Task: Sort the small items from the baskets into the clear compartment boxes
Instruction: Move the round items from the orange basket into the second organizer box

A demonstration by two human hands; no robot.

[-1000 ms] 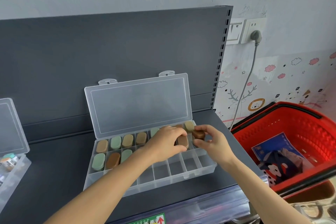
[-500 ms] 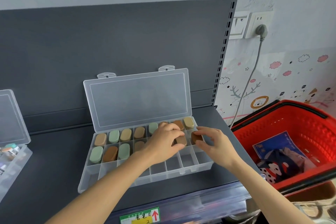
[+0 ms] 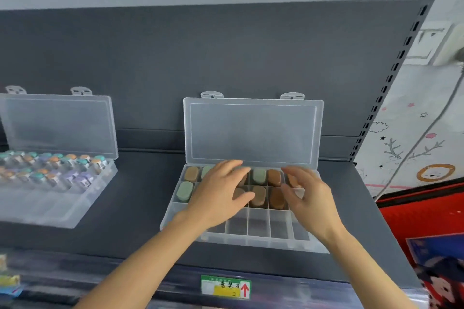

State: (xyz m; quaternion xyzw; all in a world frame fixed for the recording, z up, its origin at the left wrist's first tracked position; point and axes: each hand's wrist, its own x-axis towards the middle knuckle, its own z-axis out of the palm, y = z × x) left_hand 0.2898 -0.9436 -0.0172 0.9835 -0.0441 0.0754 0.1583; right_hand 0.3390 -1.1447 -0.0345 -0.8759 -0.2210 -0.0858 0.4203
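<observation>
On the dark shelf (image 3: 140,195), my released left hand (image 3: 221,190) and right hand (image 3: 310,198) should nudge the mid-frame box's (image 3: 258,223) pieces (image 3: 275,178) flat.

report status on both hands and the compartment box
Left hand open, right hand open, both over the compartment box, holding nothing. Oval pieces in the back two rows; front cells in view empty. Lid up, nothing in the way.

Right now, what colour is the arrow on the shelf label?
The arrow is red; head view.
</observation>
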